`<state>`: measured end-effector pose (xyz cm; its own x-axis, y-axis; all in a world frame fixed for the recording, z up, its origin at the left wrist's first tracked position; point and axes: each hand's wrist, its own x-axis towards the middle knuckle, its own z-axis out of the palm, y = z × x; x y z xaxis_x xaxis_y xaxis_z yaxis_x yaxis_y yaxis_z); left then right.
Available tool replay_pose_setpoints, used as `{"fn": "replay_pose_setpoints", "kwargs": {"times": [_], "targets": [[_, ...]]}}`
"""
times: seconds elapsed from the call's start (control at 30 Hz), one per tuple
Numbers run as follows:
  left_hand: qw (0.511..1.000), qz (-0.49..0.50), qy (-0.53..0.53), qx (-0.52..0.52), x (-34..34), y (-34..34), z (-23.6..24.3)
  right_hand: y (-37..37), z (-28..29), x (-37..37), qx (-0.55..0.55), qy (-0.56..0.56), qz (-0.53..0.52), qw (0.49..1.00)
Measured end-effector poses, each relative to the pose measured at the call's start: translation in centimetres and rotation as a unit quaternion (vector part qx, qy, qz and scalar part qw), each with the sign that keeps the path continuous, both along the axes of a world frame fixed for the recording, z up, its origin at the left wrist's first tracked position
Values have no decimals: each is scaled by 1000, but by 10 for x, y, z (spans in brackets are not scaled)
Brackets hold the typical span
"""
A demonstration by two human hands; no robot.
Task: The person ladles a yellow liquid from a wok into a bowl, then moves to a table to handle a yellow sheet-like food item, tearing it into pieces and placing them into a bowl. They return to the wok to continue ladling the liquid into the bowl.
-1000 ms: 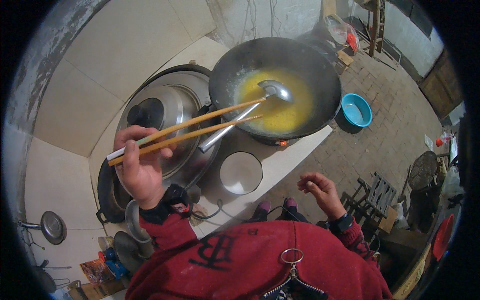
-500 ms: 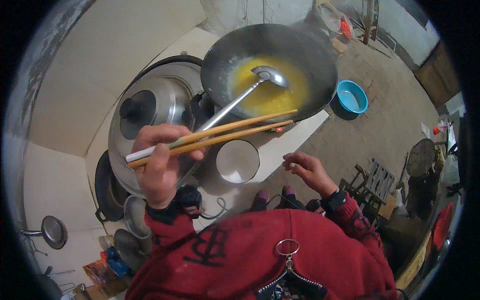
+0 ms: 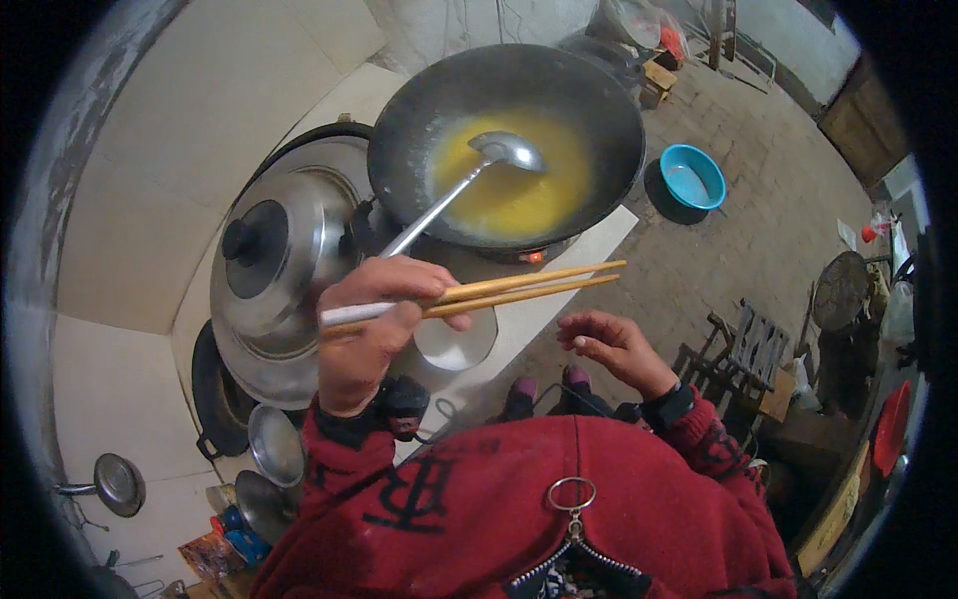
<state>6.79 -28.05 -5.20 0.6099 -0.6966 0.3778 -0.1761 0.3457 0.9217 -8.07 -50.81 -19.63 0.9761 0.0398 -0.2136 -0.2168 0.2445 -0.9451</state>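
Observation:
My left hand [image 3: 364, 344] is closed round a pair of wooden chopsticks [image 3: 539, 284], one with a white end, pointing right. Beyond it is a large black wok [image 3: 611, 140] holding yellow liquid [image 3: 564, 185]. A metal ladle [image 3: 509, 150] rests with its bowl in the liquid; its handle slants over the near rim toward my left hand, which hides the handle's end. Under the chopsticks, a round white dish [image 3: 459, 344] stands on the counter, partly hidden. My right hand [image 3: 619, 349] hangs free over the floor, fingers loosely bent and apart, with nothing in it.
Left of the wok sits a big pot with a domed metal lid [image 3: 314, 235]. Black and metal pans [image 3: 274, 444] stand nearer along the wall. A blue basin [image 3: 692, 178] is on the floor at right, and a small stool [image 3: 753, 344] stands nearer.
My left hand and the chopsticks have moved right and slightly nearer, off the wok's edge and over the dish. The view has shifted a little; the right hand looks much the same.

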Motion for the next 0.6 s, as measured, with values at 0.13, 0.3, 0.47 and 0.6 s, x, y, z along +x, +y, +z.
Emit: {"fn": "replay_pose_setpoints", "kwargs": {"times": [0.13, 0.3, 0.47, 0.6], "targets": [[995, -84, 16, 50, -5, -21, -4, -6, 18, -2, 42, -44, 19, 998], [982, -131, 58, 122, -20, -56, -9, -22, 34, -10, 61, -32, 68, 995], [960, -185, 104, 180, -34, -93, -16, -43, 31, -19, 130, -89, 20, 987], [951, -204, 124, 194, -43, -115, -20, -61, 26, -24, 167, -91, -43, 981]]}}
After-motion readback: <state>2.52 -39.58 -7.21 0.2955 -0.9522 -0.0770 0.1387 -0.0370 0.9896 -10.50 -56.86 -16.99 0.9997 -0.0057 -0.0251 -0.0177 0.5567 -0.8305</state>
